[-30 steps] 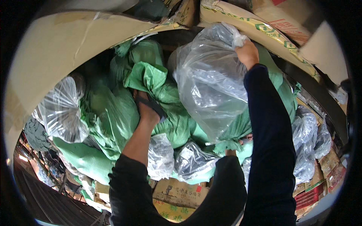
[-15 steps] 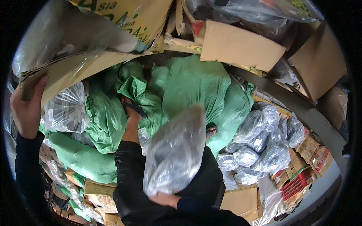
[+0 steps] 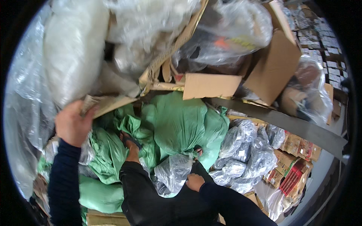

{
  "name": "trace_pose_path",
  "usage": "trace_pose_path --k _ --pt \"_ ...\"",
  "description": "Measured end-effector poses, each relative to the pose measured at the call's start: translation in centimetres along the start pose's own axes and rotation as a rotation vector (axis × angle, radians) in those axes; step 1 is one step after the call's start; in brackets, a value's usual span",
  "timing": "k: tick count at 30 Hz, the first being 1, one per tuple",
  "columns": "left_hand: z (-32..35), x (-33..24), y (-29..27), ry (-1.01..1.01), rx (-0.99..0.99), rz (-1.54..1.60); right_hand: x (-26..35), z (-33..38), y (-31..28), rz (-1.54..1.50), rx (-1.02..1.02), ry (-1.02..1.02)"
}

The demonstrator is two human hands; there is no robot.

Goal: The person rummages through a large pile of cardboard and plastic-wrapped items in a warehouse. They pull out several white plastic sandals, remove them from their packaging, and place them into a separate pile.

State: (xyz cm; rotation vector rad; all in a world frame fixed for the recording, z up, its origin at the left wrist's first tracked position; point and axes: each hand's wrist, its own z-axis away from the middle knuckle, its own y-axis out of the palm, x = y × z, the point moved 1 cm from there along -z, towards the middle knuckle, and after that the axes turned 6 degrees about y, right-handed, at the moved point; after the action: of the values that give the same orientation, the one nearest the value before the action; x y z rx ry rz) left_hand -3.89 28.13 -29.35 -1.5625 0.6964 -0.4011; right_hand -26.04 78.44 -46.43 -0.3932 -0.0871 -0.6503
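Note:
My left hand (image 3: 73, 122) is closed on the edge of a large cardboard box (image 3: 113, 107), thumb over the rim. Clear plastic bags (image 3: 75, 49) bulge in that box and hang down beside my hand. My right hand (image 3: 195, 182) is a fist at the side of a clear plastic bag (image 3: 173, 171), which hangs between my knees with something dark inside or behind it. Below the box, my feet rest among green woven sacks (image 3: 179, 122).
Bagged dark goods (image 3: 249, 150) are piled to the right, next to cartons and a red crate (image 3: 294, 177). A grey beam (image 3: 286, 118) runs across under the shelf. An open carton (image 3: 211, 86) with plastic-wrapped contents stands ahead, and stacked white packs (image 3: 324, 49) lie beyond.
The view has tilted up, showing the bags in the box. My right hand and the clear bag have dropped away from the camera. My left hand still grips the box edge.

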Motion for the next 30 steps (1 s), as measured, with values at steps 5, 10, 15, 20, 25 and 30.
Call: trace_pose_path --k 5,10,15,20,25,30 --pt "0.0 -0.1 -0.6 -0.034 0.190 0.013 6.7 3.7 -8.7 -0.342 -0.349 0.046" --pt "0.2 0.2 -0.2 -0.019 0.215 0.007 13.6 6.2 -11.9 -0.564 -0.435 -0.188" --pt "-0.4 0.8 -0.2 0.020 0.166 0.013 9.7 7.4 -18.8 -0.522 -0.491 -0.401" --pt "-0.5 -3.5 -1.6 -0.295 0.322 -0.260 -5.4 10.6 -36.3 -0.387 -0.899 -0.392" --pt "0.3 -10.3 0.1 -0.593 0.055 -0.322 -16.8 15.1 -47.5 -0.144 -1.115 -0.426" --pt "-0.8 -8.1 2.8 -0.724 0.026 -0.394 -17.0 14.4 -46.8 0.010 -0.668 -0.498"
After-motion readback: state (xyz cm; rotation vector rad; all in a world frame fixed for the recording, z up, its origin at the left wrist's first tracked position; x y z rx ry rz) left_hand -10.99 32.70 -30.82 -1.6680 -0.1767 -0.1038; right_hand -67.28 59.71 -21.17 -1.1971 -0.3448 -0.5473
